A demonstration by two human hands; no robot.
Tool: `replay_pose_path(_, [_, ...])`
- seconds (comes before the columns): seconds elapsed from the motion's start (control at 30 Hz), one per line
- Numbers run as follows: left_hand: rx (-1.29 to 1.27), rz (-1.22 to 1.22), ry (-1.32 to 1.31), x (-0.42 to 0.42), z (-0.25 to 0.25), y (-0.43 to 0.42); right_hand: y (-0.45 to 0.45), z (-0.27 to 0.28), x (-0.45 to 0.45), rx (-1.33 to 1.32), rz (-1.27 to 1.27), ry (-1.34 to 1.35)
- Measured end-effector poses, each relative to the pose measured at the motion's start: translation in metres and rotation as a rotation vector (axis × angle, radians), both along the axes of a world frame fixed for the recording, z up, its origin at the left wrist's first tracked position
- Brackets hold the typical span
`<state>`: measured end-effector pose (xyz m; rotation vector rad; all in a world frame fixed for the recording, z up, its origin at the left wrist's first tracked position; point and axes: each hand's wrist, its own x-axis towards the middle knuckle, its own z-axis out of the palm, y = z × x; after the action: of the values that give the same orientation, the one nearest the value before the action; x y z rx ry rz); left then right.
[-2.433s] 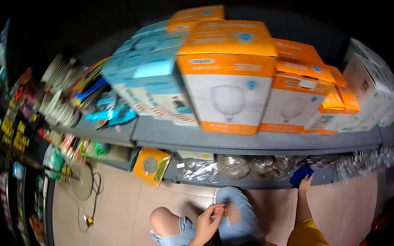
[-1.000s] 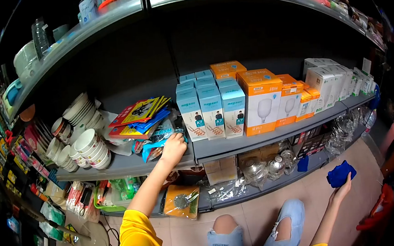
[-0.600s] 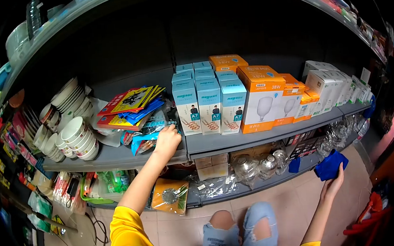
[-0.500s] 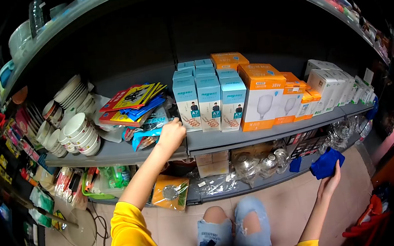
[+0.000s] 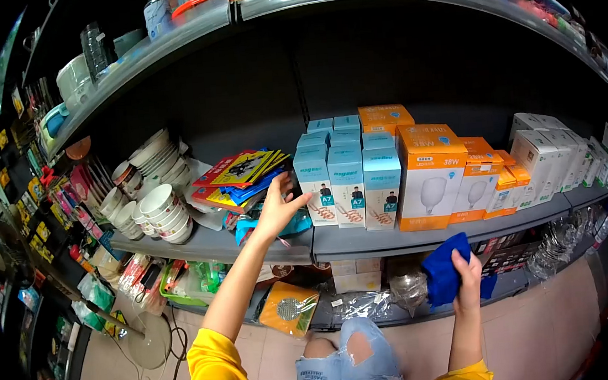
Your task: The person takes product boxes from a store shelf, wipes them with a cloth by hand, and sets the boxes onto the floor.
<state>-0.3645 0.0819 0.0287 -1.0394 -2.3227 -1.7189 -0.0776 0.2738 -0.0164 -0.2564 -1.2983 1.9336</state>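
Note:
My left hand [image 5: 278, 210] is open at the shelf, thumb and fingers apart. Its thumb is close to the front row of light-blue boxes [image 5: 314, 182] marked A7; whether it touches them I cannot tell. Left of that hand lies a pile of yellow, red and blue flat packets [image 5: 237, 172], with a bright blue plastic packet [image 5: 296, 223] partly behind the wrist. In front of the shelf's lower level, my right hand [image 5: 468, 277] is closed around a folded blue cloth [image 5: 441, 276], which hangs below the orange bulb boxes [image 5: 428, 180].
Stacked patterned bowls [image 5: 165, 209] stand at the left of the shelf [image 5: 386, 239], and white boxes [image 5: 538, 164] at its right. Below are a green basket [image 5: 184, 296], an orange wrapped package [image 5: 288, 308] and plastic-wrapped metal items [image 5: 558, 241]. A fan base [image 5: 149, 341] with cables stands on the floor.
My right hand has brought the blue cloth left and nearer the shelf. My left hand's fingers have spread from a closed pose. The view has shifted, so the shelf appears further right and lower.

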Motion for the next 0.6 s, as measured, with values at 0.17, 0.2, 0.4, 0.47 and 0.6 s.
replay_pose_path(0.17, [0.03, -0.035, -0.196, -0.001, 0.023, 0.025, 0.014, -0.007, 0.012, 0.004, -0.018, -0.089])
replay_pose_path(0.2, [0.037, -0.038, -0.201, -0.01, 0.019, 0.028, 0.017, -0.007, 0.015, 0.011, -0.02, -0.094])
replay_pose_path(0.4, [-0.014, -0.09, -0.099, -0.034, 0.011, 0.036, 0.031, -0.004, 0.043, 0.07, -0.19, -0.118])
replay_pose_path(0.47, [-0.018, -0.078, -0.061, -0.043, 0.005, 0.039, 0.028, 0.0, 0.039, 0.064, -0.238, -0.108])
replay_pose_path(0.6, [-0.022, -0.124, -0.039, -0.035, 0.012, 0.039, 0.013, -0.012, 0.042, 0.004, -0.242, -0.115])
